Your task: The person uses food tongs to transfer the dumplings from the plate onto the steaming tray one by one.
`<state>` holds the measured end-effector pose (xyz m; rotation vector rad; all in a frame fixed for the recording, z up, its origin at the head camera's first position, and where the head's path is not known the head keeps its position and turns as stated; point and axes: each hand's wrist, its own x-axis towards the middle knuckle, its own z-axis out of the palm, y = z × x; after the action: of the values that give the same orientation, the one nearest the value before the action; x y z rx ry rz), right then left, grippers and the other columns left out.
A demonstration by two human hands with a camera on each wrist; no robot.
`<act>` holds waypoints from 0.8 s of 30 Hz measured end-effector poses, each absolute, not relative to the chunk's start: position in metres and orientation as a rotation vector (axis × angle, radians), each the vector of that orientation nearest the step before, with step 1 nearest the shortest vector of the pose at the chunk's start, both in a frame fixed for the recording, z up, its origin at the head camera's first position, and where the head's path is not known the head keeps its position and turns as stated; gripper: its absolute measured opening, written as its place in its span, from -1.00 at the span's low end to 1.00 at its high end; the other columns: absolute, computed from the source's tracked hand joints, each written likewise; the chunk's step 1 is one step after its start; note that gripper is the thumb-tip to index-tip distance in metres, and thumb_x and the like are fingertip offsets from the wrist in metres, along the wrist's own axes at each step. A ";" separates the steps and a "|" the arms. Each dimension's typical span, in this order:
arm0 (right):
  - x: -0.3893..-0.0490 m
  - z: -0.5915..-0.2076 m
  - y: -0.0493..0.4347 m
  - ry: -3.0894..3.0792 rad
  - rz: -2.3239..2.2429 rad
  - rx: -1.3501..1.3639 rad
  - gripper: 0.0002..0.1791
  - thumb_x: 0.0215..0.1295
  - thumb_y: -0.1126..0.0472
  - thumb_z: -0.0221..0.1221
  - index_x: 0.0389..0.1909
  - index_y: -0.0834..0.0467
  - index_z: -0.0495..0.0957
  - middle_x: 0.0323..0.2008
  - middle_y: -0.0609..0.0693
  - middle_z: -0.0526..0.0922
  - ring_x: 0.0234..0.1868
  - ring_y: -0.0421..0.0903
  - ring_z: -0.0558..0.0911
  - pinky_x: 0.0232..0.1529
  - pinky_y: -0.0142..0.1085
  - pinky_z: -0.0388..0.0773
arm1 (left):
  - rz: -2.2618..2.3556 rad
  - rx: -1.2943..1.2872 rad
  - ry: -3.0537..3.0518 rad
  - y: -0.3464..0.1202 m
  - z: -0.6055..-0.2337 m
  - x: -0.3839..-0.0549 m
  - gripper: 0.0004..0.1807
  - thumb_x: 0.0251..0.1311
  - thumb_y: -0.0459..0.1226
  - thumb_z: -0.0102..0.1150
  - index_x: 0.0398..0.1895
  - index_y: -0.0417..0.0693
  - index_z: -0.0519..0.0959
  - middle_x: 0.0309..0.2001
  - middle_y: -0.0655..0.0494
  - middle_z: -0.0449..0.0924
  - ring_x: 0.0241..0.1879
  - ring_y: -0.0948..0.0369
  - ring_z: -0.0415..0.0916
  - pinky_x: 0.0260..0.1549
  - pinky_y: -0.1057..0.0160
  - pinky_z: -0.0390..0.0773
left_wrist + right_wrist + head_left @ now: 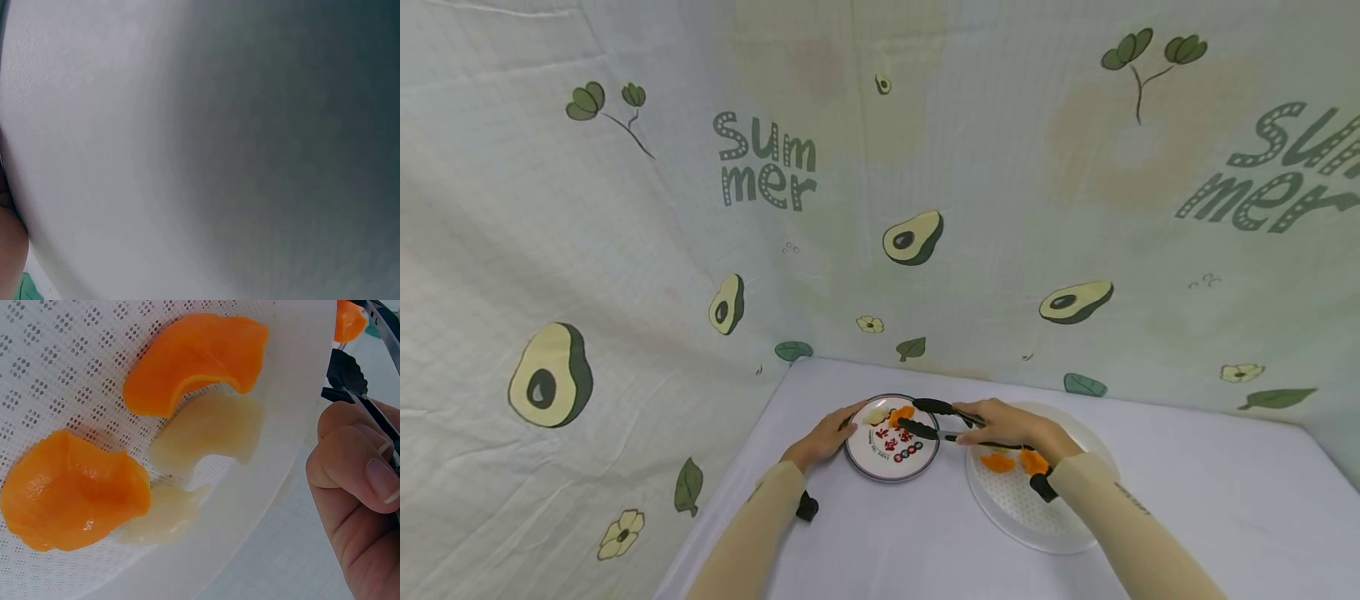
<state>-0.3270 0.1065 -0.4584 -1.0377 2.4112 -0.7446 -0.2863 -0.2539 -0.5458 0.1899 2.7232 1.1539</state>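
My left hand (826, 437) holds the left rim of a round white plate (880, 462) with a dark rim and red lettering. Black-tipped tongs (947, 435) are gripped in my right hand (1003, 422), their tips spread over the plate's upper right. Close to those tips lies an orange, soft-looking piece (901, 417), and a pale piece (876, 415) is left of it. The right wrist view shows the thumb and fingers of the right hand (359, 481) pinching the tongs. Most of the left wrist view is blurred table surface.
Below the right forearm stands a round white perforated tray (1048, 521). Inside it are curved orange pieces (75, 494) and pale translucent pieces (212, 428). A cloth with avocado prints (970, 167) hangs behind and left of the white table (1210, 483).
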 end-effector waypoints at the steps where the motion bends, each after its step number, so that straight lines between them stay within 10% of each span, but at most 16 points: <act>1: -0.327 -0.460 0.106 2.407 -0.745 -1.029 -0.21 0.35 -0.02 0.28 0.41 0.38 0.29 0.37 0.29 0.36 0.37 0.24 0.35 0.33 0.14 0.29 | 1.154 0.191 2.721 -0.254 -0.546 -0.285 -0.44 0.55 -0.22 -0.09 0.56 0.15 0.18 0.50 -0.11 0.16 0.48 -0.18 0.03 0.40 -0.24 0.03; 24: -0.328 -0.465 0.096 2.403 -0.685 -1.093 -0.32 0.42 0.02 0.20 0.40 0.35 0.32 0.36 0.27 0.39 0.36 0.25 0.37 0.33 0.12 0.30 | 1.138 0.226 2.743 -0.255 -0.543 -0.287 -0.44 0.54 -0.26 -0.09 0.56 0.07 0.18 0.48 -0.16 0.18 0.46 -0.21 0.06 0.38 -0.26 0.07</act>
<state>-0.3277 0.0956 -0.4648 -1.0934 2.4033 -0.6848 -0.2871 -0.2545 -0.5431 0.2255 2.7426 1.1376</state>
